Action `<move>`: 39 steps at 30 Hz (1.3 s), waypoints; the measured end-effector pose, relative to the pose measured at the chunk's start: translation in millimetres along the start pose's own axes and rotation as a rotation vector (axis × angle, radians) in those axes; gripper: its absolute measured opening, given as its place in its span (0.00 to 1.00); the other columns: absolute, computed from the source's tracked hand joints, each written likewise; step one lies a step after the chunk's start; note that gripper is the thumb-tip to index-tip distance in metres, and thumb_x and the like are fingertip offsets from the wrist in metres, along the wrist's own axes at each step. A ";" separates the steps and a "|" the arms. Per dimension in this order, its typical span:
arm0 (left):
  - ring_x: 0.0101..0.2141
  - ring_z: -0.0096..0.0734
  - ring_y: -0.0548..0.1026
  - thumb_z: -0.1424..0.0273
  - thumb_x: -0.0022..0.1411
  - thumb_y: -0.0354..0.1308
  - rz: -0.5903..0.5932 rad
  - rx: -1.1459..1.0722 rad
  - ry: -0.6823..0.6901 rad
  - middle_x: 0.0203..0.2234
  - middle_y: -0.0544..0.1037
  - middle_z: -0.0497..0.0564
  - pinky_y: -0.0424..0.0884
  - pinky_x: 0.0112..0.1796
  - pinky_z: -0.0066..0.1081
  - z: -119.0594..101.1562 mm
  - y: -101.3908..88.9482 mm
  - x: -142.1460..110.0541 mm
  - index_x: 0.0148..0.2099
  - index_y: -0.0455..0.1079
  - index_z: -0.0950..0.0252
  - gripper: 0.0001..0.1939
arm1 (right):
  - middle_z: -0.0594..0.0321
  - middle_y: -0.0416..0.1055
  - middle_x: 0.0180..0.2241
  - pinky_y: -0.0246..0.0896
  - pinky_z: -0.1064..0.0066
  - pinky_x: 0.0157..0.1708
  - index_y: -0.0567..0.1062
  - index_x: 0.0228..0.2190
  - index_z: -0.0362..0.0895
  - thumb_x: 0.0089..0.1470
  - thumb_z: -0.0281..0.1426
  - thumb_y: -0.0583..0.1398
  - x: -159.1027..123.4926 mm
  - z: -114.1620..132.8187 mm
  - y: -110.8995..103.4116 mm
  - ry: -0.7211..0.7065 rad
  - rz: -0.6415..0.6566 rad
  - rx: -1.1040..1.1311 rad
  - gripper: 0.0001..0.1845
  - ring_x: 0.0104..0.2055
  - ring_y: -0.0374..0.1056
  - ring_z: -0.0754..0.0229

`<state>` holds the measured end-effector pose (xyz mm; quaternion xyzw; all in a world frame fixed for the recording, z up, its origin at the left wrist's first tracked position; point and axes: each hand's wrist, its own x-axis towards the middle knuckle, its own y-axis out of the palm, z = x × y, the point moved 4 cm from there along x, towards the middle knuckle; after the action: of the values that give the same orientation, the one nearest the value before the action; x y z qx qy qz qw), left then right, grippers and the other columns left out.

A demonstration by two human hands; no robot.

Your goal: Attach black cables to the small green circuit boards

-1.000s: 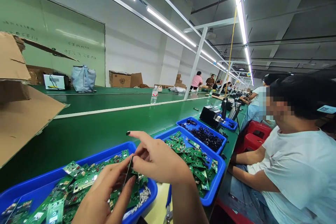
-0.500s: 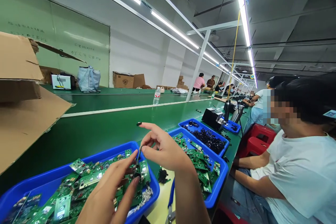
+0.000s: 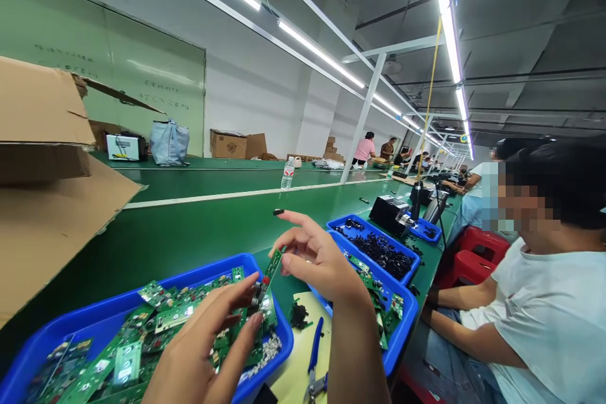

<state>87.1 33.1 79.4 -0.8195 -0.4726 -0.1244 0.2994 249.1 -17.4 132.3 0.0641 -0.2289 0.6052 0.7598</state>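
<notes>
A small green circuit board [image 3: 271, 269] with a red part and metal components stands tilted between my hands. My right hand [image 3: 315, 255] pinches its upper end between thumb and bent fingers, while the forefinger points out with a small black piece [image 3: 278, 211] at its tip. From the lower left, the thumb and forefinger of my left hand [image 3: 208, 334] close around the board's lower end. Below the hands lies a blue tray [image 3: 57, 322] heaped with similar circuit boards [image 3: 127, 363] and small whitish parts [image 3: 265, 353].
Blue-handled cutters [image 3: 315, 360] and a pile of black bits [image 3: 299, 314] lie by a yellow sheet [image 3: 288, 379]. Another blue tray [image 3: 402, 347] holds boards; one behind holds black parts [image 3: 381, 255]. A cardboard box [image 3: 52, 221] juts in left. A co-worker [image 3: 534, 303] sits right.
The board has turned so its green face with the red part shows. Both hands have shifted slightly right in view, as has the whole scene. More of the cutters shows.
</notes>
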 end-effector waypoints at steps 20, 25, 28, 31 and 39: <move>0.49 0.30 0.73 0.63 0.66 0.51 0.006 0.280 0.242 0.51 0.70 0.50 0.72 0.46 0.26 -30.5 -12.3 -6.7 0.57 0.64 0.52 0.18 | 0.64 0.67 0.31 0.61 0.70 0.32 0.54 0.59 0.38 0.49 0.29 0.57 -18.7 -40.4 -80.3 0.421 -0.259 -0.534 0.36 0.28 0.62 0.65; 0.51 0.34 0.71 0.61 0.66 0.48 0.010 0.241 0.152 0.52 0.69 0.50 0.72 0.47 0.31 -32.4 -6.8 -8.8 0.55 0.66 0.51 0.17 | 0.64 0.65 0.23 0.61 0.66 0.32 0.60 0.57 0.28 0.43 0.21 0.59 -29.8 -79.5 -124.6 0.689 -0.381 -0.696 0.37 0.26 0.65 0.60; 0.51 0.33 0.71 0.60 0.66 0.48 -0.002 0.224 0.122 0.51 0.69 0.49 0.72 0.47 0.31 -29.2 -6.9 -7.6 0.55 0.67 0.51 0.17 | 0.59 0.68 0.26 0.62 0.64 0.36 0.62 0.56 0.29 0.46 0.25 0.60 -32.7 -73.9 -128.7 0.673 -0.389 -0.712 0.34 0.31 0.68 0.56; 0.48 0.32 0.73 0.59 0.65 0.49 0.016 0.260 0.174 0.49 0.71 0.48 0.73 0.45 0.29 -19.4 -11.1 -2.2 0.54 0.67 0.51 0.16 | 0.55 0.71 0.36 0.63 0.66 0.41 0.64 0.55 0.35 0.53 0.29 0.56 -29.5 -46.1 -105.2 0.494 -0.291 -0.657 0.28 0.37 0.69 0.58; 0.37 0.33 0.78 0.52 0.62 0.50 0.018 0.202 0.097 0.38 0.78 0.52 0.76 0.35 0.24 -10.1 -22.9 12.4 0.43 0.74 0.60 0.21 | 0.56 0.74 0.35 0.66 0.71 0.41 0.70 0.53 0.39 0.55 0.30 0.57 -21.2 18.7 18.4 -0.172 0.473 -0.367 0.23 0.37 0.71 0.63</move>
<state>74.9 44.2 101.9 -0.7825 -0.4602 -0.1128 0.4039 223.1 -38.5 136.6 -0.0783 -0.4062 0.7062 0.5745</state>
